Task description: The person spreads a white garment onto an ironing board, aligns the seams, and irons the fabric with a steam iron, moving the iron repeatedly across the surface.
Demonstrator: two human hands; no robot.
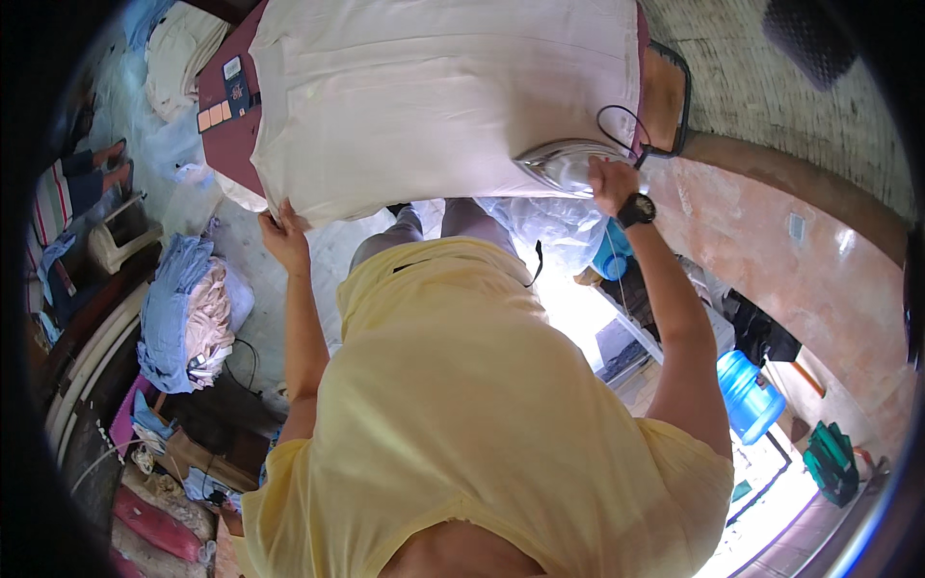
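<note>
A white garment [434, 106] with seams along its left end lies spread over a maroon-covered ironing board [226, 159]. My right hand [614, 185] is wrapped round the handle of a silvery clothes iron [559, 164], which rests on the cloth near its right front corner. A black cord loops up beside the iron. At the front left corner, my left hand [285, 239] pinches the garment's edge between thumb and fingers. Hidden under my right hand is most of the iron's handle.
Left of me stands a heap of blue and pale clothes [183, 318]. A dark booklet [236, 91] lies on the board's left end. A black metal frame [682, 96] juts from its right end. Another person's legs [111, 169] show far left. A blue water jug [750, 395] is at right.
</note>
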